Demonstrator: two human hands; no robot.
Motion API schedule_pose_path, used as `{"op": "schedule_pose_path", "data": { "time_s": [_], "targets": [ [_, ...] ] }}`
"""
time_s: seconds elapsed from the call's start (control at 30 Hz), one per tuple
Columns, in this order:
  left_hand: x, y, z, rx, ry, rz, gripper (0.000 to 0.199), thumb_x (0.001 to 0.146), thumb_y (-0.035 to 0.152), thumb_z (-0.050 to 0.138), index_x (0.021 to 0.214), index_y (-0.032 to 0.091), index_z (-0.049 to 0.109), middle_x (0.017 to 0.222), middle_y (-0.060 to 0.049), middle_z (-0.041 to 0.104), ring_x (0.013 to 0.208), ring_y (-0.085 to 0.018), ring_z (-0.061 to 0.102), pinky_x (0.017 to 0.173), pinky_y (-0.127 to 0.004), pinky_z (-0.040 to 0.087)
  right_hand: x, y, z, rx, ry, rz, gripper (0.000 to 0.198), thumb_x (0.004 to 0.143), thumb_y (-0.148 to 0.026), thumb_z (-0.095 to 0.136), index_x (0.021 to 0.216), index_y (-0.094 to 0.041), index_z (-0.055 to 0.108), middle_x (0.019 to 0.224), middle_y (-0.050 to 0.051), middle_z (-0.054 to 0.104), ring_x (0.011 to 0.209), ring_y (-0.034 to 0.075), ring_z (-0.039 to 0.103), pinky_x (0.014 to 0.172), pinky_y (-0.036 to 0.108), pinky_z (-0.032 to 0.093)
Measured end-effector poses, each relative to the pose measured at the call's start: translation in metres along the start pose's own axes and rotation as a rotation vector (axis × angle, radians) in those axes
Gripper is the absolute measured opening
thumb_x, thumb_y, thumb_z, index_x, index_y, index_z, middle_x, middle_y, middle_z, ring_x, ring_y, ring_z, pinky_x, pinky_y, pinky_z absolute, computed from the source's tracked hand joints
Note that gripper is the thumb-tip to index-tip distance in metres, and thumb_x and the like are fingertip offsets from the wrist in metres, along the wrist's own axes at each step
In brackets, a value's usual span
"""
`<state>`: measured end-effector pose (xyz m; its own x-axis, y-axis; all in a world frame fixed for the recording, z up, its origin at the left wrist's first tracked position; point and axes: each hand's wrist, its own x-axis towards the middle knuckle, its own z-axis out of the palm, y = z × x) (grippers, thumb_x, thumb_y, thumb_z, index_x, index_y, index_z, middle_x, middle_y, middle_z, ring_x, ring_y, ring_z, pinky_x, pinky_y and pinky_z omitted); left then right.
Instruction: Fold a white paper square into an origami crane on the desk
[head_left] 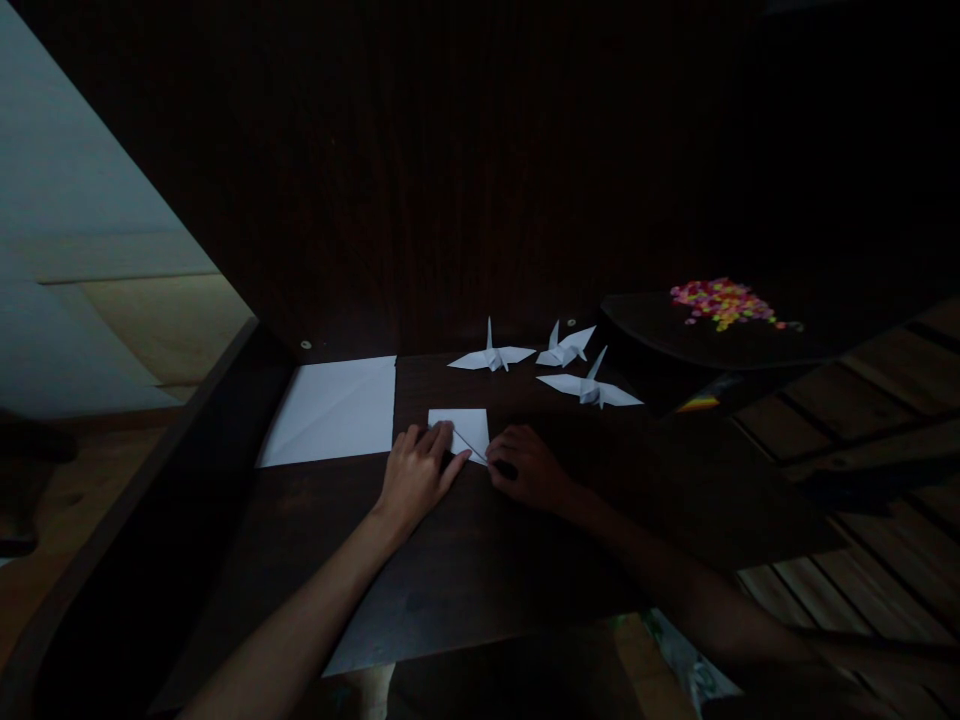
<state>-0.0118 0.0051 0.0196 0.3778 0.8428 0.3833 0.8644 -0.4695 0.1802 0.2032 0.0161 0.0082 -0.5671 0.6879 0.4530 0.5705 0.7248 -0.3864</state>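
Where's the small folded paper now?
In the head view, the small folded paper lies just below centre, right of the large white sheet, with left hand on it, right hand at its corner.

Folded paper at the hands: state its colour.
The folded paper is white; the head view shows it best.

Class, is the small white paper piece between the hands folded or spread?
Folded, at least partly: a diagonal edge crosses the small white paper piece; how many layers it has cannot be told.

A small white folded paper square (466,426), a flat white paper sheet (334,412), three white paper cranes (591,390), a dark-brown wooden counter (442,570), a heap of tiny pieces (724,303) speckled pink and yellow.
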Motion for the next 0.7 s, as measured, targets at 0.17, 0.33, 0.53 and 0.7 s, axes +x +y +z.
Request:
{"op": "schedule_pose_path", "data": {
  "time_s": [0.17,0.33,0.53,0.7],
  "targets": [
    [-0.001,-0.006,0.008,-0.2,0.034,-0.019,0.071,0.087,0.045,0.06,0.145,0.016,0.031,0.121,-0.014,0.062,0.108,-0.029,0.058,0.09,-0.04,0.048,0.0,0.006,-0.001,-0.007,0.019,-0.038,0.012,0.079,-0.011,0.057,0.084,-0.021,0.061,0.085,0.004,0.07,0.081,0.02,0.058,0.077,0.037,0.039],
    [0.003,-0.015,0.011,-0.446,-0.021,-0.068,0.053,0.081,0.037,0.07,0.128,0.02,0.051,0.111,-0.008,0.065,0.102,-0.023,0.061,0.092,-0.038,0.05,0.0,0.012,-0.002,-0.048,0.038,-0.059,0.014,0.078,-0.009,0.058,0.084,-0.02,0.062,0.085,0.004,0.069,0.083,0.021,0.056,0.076,0.037,0.038],
    [0.009,-0.016,0.007,-0.624,-0.043,-0.072,0.009,0.078,0.026,0.072,0.083,0.021,0.067,0.091,-0.004,0.071,0.09,-0.021,0.064,0.084,-0.034,0.051,0.002,0.014,-0.008,-0.098,-0.005,-0.063,0.008,0.078,-0.011,0.06,0.078,-0.018,0.062,0.089,0.005,0.065,0.085,0.02,0.053,0.075,0.035,0.038],
    [0.011,-0.015,0.006,-0.653,-0.041,-0.076,0.008,0.076,0.025,0.072,0.072,0.021,0.067,0.083,-0.003,0.071,0.085,-0.02,0.065,0.081,-0.033,0.05,0.002,0.014,-0.012,-0.134,-0.04,-0.073,0.003,0.079,-0.017,0.064,0.077,-0.019,0.064,0.089,0.004,0.064,0.084,0.019,0.052,0.074,0.036,0.036]
  ]
}}
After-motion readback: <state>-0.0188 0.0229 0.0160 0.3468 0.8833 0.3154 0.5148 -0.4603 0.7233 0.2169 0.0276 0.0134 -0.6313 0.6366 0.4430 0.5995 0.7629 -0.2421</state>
